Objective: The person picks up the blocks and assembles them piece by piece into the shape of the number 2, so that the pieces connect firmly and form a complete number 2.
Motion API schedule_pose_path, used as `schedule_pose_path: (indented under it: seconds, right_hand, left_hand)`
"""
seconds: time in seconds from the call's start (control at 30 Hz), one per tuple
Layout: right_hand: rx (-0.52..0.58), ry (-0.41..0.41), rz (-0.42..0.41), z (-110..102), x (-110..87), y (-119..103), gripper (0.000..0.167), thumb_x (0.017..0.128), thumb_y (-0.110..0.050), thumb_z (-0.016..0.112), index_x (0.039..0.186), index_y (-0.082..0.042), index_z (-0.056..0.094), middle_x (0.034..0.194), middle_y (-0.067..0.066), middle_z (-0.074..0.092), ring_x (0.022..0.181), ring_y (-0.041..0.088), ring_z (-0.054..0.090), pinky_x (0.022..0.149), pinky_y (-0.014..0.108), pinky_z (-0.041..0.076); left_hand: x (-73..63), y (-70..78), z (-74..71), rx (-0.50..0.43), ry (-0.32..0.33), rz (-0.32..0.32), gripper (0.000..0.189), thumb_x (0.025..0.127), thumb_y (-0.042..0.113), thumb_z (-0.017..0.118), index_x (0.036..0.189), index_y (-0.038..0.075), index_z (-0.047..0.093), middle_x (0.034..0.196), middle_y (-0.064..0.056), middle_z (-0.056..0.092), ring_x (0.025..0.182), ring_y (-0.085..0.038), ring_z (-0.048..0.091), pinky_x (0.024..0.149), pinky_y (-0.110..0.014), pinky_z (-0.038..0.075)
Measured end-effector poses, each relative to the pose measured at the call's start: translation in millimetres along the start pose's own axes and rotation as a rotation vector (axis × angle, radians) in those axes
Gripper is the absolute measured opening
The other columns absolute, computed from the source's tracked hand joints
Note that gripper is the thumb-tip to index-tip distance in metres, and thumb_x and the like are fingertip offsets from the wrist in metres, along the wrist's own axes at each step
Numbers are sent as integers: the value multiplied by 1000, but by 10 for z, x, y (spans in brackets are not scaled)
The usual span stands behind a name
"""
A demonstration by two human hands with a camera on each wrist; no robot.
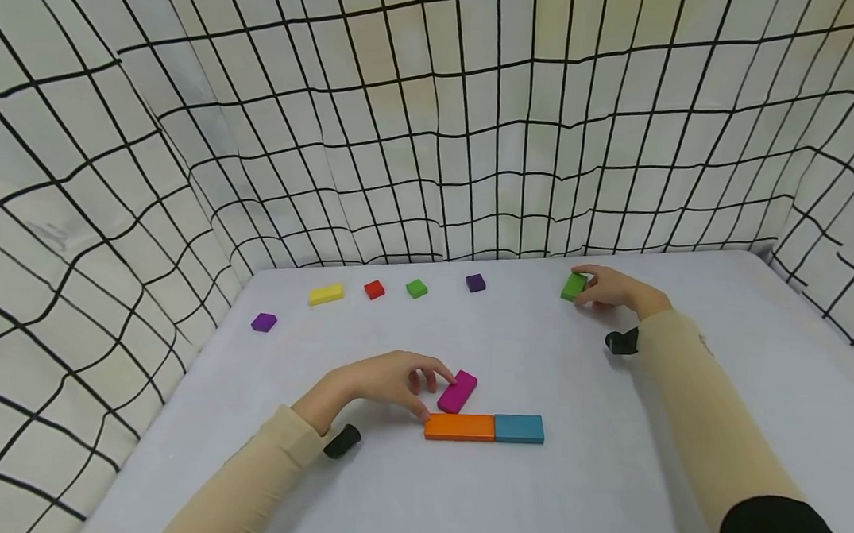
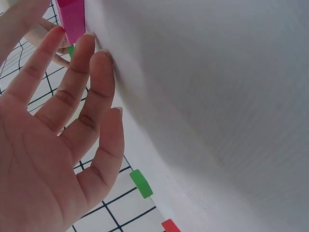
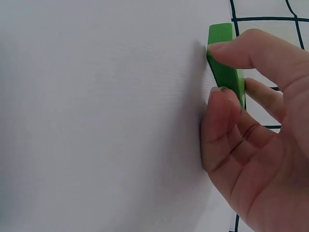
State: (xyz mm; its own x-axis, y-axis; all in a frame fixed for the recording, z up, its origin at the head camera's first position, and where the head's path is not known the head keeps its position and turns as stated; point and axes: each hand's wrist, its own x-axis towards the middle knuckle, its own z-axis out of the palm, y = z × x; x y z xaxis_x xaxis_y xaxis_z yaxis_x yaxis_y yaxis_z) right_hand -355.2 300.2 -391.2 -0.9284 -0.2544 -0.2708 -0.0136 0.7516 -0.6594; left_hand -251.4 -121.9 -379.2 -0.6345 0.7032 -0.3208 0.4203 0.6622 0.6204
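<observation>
My left hand point(image 1: 392, 380) reaches over the table with fingers spread and slightly bent. Its index fingertip touches a tilted magenta block point(image 1: 458, 392), and its thumb tip lies at the left corner of an orange block point(image 1: 459, 428). End to end with the orange block is a blue block point(image 1: 519, 429). In the left wrist view the magenta block point(image 2: 72, 19) shows at the fingertips. At the table's back right, my right hand point(image 1: 617, 291) pinches a green rectangular block point(image 1: 572, 286) between thumb and fingers. The right wrist view shows this green block point(image 3: 223, 55) held at its edges.
Along the back lie a yellow block point(image 1: 326, 295), a red block point(image 1: 374, 290), a small green block point(image 1: 416, 288) and a dark purple block point(image 1: 475, 283). Another purple block point(image 1: 263, 322) is at the far left. Black grid netting point(image 1: 497, 134) surrounds the white table point(image 1: 567, 503).
</observation>
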Motion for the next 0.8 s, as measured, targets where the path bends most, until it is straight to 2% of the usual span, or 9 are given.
schedule_pose_path:
  seconds: [0.13, 0.27, 0.37, 0.6, 0.8]
  right_hand:
    - [-18, 53, -14, 8, -12, 7, 79, 93, -17, 68, 156, 6, 27, 119, 27, 52, 77, 20, 54, 83, 38, 43]
    - [-42, 112, -29, 8, -20, -8, 77, 94, -23, 71, 152, 9, 33, 114, 24, 55, 75, 19, 54, 79, 36, 42]
    - [-62, 141, -32, 20, -21, -43, 77, 94, -28, 73, 149, 10, 36, 116, 26, 57, 78, 23, 56, 79, 37, 43]
    - [-97, 163, -26, 120, -31, -144, 76, 92, -31, 74, 145, 11, 39, 121, 30, 56, 100, 34, 55, 86, 44, 47]
    - [-117, 183, -67, 244, -75, -233, 76, 91, -31, 76, 144, 11, 40, 114, 26, 59, 96, 32, 56, 82, 42, 47]
  left_hand:
    - [8, 1, -5, -2, 2, 5, 49, 87, 16, 84, 131, 27, 66, 106, 8, 63, 101, -18, 57, 82, -34, 53]
    - [11, 9, -19, -3, 5, 11, 49, 87, 16, 84, 131, 27, 66, 106, 7, 63, 101, -18, 57, 82, -34, 53]
    - [9, 22, -35, 2, 8, 17, 50, 86, 15, 84, 132, 26, 66, 106, 7, 63, 100, -18, 58, 82, -34, 53]
    - [8, 23, -32, -10, 0, 1, 49, 87, 14, 83, 131, 26, 66, 106, 6, 63, 101, -19, 57, 81, -34, 53]
    - [8, 15, -10, -16, -8, 3, 49, 87, 14, 83, 131, 26, 66, 106, 6, 63, 99, -18, 58, 80, -33, 53]
